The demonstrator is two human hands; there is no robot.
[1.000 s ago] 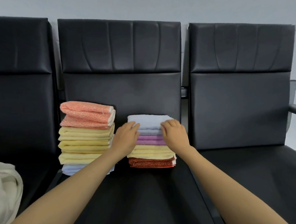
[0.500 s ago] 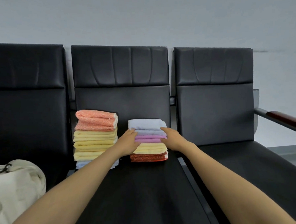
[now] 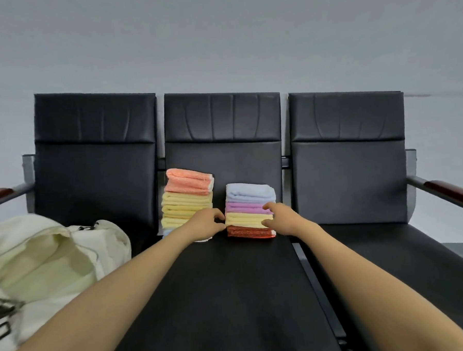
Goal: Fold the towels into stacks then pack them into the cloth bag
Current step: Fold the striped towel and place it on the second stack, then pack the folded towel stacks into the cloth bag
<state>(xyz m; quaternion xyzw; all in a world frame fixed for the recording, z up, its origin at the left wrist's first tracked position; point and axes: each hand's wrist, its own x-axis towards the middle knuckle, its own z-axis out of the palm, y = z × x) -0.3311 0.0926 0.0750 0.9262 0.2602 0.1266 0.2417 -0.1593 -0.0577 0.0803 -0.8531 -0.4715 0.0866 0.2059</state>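
Two folded towel stacks stand at the back of the middle seat. The taller left stack (image 3: 187, 197) has orange towels over yellow ones, with a pale blue one at the bottom. The shorter right stack (image 3: 249, 204) runs pale blue, purple, yellow and red from top to bottom. My left hand (image 3: 206, 225) grips the shorter stack's left side at the yellow towel. My right hand (image 3: 281, 218) grips its right side, thumb on the purple towel and fingers curled by the yellow one. The cream cloth bag (image 3: 49, 260) lies open on the left seat.
The towels rest on a row of three black padded seats (image 3: 231, 296) against a grey wall. Armrests with brown tops stick out at the far left (image 3: 0, 194) and far right (image 3: 451, 190). A dark strap or buckle (image 3: 4, 318) lies on the bag's near side.
Both hands slid from the top of the shorter stack down to its sides. The view pulled back and tilted up, showing the whole bench and more of the bag.
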